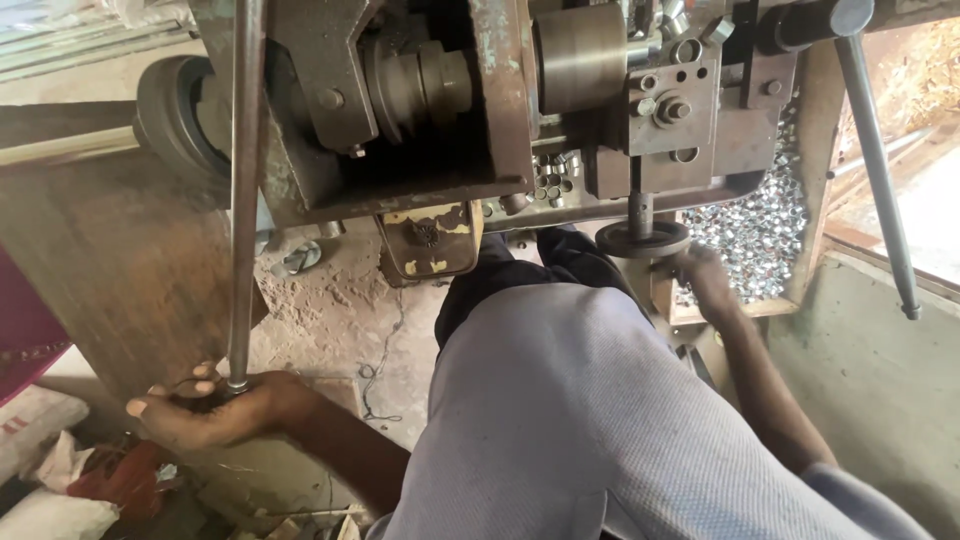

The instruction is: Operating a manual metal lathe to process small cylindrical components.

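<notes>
While the person sits at the worn machine (500, 110), each hand is on a control.
Left hand (215, 405) is closed around the lower end of a long upright metal rod (243, 190), low at the left. Right hand (708, 280) rests by the small round handwheel (642, 240); its grip cannot be judged. Shiny metal pieces (760, 225) fill the tray behind.

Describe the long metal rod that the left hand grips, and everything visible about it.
The long grey metal rod is a thin, straight, round bar, dull and worn-looking. It stands nearly upright at the left of the rusty brown machine, crossing in front of the machine's body; its top runs out of view. Its lower end sits in the left hand, whose fingers curl around it above the dusty floor.
</notes>
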